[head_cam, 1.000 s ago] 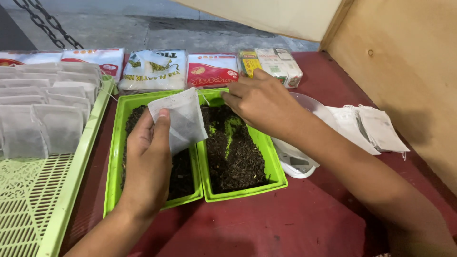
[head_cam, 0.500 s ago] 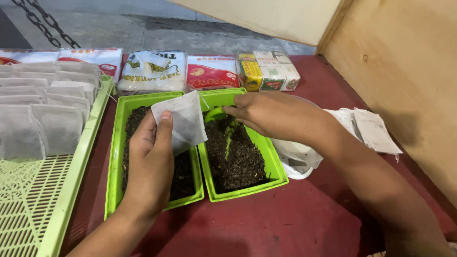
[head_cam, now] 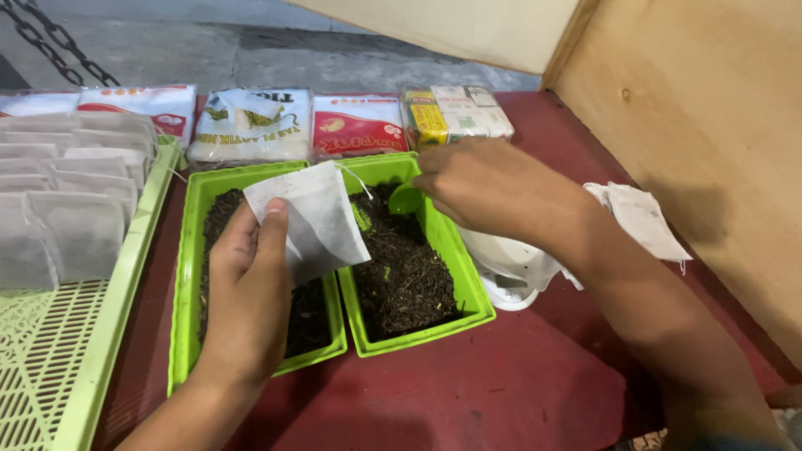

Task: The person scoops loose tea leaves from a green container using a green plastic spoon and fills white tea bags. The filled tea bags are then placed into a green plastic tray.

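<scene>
The left hand (head_cam: 246, 292) is pinching a white paper bag (head_cam: 307, 219) over the left green tray (head_cam: 185, 276); the right hand (head_cam: 493, 185) is gripping a green scoop (head_cam: 406, 199) above the right tray (head_cam: 455, 267). Tea leaves could be spilling if the bag sags shut.

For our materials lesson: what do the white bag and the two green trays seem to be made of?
White bag in the left hand: thin, matte filter paper or fabric, judging by its soft creases. Green trays: likely moulded plastic, uniformly bright green with smooth rims.

Left hand (head_cam: 246, 292) pinches white filter bag (head_cam: 309, 219) over left green tray (head_cam: 185, 276) — right hand (head_cam: 489, 185) holds green scoop (head_cam: 405, 199).
</scene>
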